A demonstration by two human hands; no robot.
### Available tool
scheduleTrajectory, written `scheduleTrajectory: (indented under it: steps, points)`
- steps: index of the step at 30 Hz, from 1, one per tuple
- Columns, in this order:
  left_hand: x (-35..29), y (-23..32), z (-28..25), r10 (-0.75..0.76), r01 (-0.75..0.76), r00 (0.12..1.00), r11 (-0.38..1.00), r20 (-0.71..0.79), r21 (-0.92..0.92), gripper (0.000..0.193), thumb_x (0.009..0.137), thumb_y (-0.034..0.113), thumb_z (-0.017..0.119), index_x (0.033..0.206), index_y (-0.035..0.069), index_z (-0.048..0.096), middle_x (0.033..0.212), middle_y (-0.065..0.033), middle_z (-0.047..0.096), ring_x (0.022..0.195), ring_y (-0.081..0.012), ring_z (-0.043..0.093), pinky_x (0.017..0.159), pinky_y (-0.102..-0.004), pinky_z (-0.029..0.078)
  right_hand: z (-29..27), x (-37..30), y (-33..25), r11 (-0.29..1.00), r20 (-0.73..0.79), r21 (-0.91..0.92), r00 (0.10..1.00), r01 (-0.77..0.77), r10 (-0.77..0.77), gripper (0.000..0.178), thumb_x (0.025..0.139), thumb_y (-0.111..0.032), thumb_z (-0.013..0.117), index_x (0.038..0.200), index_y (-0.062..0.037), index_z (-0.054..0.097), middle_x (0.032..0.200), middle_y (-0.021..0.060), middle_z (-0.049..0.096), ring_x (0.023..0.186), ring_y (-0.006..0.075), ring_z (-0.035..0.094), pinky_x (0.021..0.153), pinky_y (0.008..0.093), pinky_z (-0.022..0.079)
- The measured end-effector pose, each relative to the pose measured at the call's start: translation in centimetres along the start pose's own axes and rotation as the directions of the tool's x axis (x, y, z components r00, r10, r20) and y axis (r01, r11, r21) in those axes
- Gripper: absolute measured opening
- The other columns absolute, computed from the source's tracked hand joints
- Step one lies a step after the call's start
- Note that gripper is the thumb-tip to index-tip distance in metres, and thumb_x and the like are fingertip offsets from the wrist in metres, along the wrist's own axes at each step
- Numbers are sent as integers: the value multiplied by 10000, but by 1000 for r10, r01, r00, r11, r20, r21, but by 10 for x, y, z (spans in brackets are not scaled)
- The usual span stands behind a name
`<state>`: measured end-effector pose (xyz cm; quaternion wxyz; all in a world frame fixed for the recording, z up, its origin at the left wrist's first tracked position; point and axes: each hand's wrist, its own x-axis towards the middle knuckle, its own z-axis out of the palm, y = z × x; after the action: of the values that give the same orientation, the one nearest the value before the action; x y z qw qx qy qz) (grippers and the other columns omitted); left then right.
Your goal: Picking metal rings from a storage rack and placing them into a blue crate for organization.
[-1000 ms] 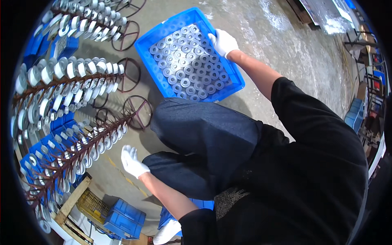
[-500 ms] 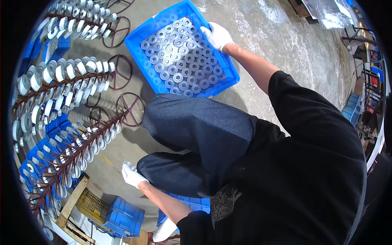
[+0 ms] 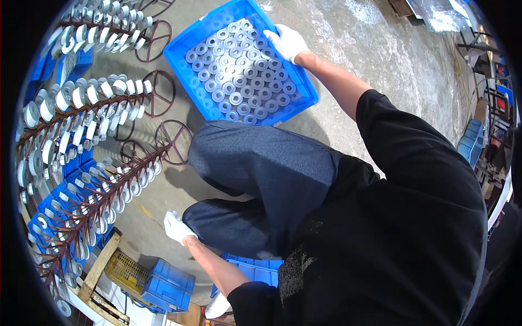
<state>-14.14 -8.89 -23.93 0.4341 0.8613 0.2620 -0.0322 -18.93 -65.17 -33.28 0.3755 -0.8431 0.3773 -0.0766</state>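
My right hand (image 3: 286, 43), in a white glove, grips the rim of a blue plastic bin (image 3: 298, 81) on the concrete floor. The bin holds many grey metal rings (image 3: 235, 76) lying flat in close rows. My gloved left hand (image 3: 177, 227) hangs beside my lower knee, away from the bin. Its fingers are loosely curled and slightly apart, and nothing shows between them.
At the left, dark metal racks (image 3: 117, 100) with spokes and round end wheels (image 3: 159, 93) carry many pale ring parts. Blue crates (image 3: 169, 285) and a yellow basket (image 3: 126, 270) stand at the lower left. Another blue crate (image 3: 470, 142) is at the right edge.
The whole view has shifted a little. My right hand stays on the bin's rim, and my left hand has barely moved beside the knee.
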Motion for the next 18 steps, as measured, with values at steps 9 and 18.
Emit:
scheduleTrajectory:
  steps: [9, 18]
  points:
    - [-1, 2, -1, 4, -5, 1000, 998, 11, 59, 282, 888, 211, 507, 1034, 0, 626, 896, -79, 627, 790, -163, 553, 717, -264, 444, -2, -3, -11, 983, -45, -184, 999, 12, -21, 364, 874, -333, 472, 1007, -7, 568, 985, 187, 618, 909, 339, 598, 810, 390, 470]
    - [1, 2, -1, 14, -17, 1000, 995, 26, 93, 288, 885, 208, 498, 1038, 2, 629, 894, -82, 636, 792, -164, 562, 725, -261, 447, 44, -55, -7, 585, 439, -269, 638, 765, -633, 452, 657, -135, 672, 1072, -52, 513, 1093, 147, 533, 945, 306, 548, 793, 394, 485]
